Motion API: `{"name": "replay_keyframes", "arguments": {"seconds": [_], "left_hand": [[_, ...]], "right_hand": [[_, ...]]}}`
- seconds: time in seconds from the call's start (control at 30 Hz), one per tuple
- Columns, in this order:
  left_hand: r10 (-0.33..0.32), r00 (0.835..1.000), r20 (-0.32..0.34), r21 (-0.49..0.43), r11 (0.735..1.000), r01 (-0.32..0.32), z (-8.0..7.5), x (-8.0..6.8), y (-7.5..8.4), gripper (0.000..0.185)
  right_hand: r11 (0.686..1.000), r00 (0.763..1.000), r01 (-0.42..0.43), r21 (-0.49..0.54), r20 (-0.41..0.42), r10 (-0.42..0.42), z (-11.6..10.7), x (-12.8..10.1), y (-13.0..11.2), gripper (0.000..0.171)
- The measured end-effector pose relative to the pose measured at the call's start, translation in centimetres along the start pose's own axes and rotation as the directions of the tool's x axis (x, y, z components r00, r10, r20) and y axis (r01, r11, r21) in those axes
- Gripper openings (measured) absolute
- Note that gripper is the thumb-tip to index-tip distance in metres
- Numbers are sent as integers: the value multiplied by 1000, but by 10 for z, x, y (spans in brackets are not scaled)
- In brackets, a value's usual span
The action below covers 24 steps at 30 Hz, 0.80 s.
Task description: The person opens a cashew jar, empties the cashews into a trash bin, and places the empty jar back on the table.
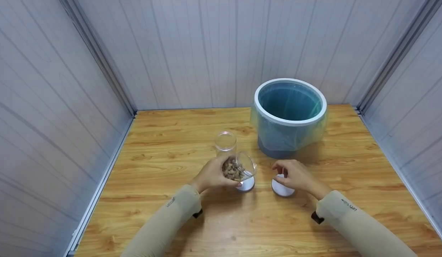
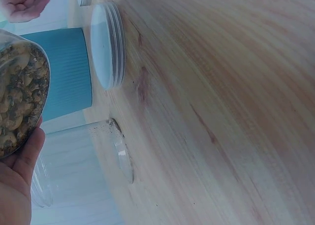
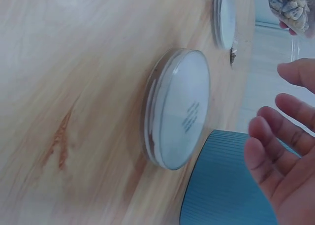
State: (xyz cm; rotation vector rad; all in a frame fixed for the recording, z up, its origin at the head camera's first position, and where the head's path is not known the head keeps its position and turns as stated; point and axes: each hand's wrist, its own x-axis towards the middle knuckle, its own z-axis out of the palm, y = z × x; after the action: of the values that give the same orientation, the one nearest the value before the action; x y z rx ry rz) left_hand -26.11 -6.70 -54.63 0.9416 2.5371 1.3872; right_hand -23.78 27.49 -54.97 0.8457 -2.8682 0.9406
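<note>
My left hand (image 1: 211, 175) grips a clear jar (image 1: 248, 165), tilted with its mouth toward the right. Small brown pieces (image 1: 232, 170) lie inside it; the left wrist view shows them (image 2: 22, 94) heaped against the clear wall. Right behind that hand an upright clear jar (image 1: 225, 142) stands on the table, with brown specks near its base in the left wrist view. My right hand (image 1: 295, 174) hovers with loosely bent fingers and holds nothing. Below it lies a round white lid (image 1: 283, 188). Another white lid (image 1: 246, 185) sits under the tilted jar's mouth.
A blue bin (image 1: 278, 154) with a white rim (image 1: 290, 122) and a thin greenish liner stands at the back right, beyond the right hand. Panelled walls (image 1: 206, 53) border the wooden table (image 1: 164, 142) at the back and both sides.
</note>
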Motion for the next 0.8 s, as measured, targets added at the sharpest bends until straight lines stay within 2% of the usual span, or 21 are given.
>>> {"name": "replay_keyframes", "arguments": {"seconds": [0.3, 0.6, 0.8], "left_hand": [[22, 1000, -8, 14, 1000, -22, -1, 0, 0, 90], [29, 1000, -11, 38, 999, -28, -2, 2, -1, 90], [27, 1000, 0, 22, 999, -27, -2, 1, -1, 93]], "right_hand": [[998, 987, 63, -3, -148, -63, -6, 3, -12, 11], [994, 972, 108, 12, -209, -103, -14, 6, -21, 10], [990, 963, 136, 20, -237, -128, -20, 7, -28, 11]]}}
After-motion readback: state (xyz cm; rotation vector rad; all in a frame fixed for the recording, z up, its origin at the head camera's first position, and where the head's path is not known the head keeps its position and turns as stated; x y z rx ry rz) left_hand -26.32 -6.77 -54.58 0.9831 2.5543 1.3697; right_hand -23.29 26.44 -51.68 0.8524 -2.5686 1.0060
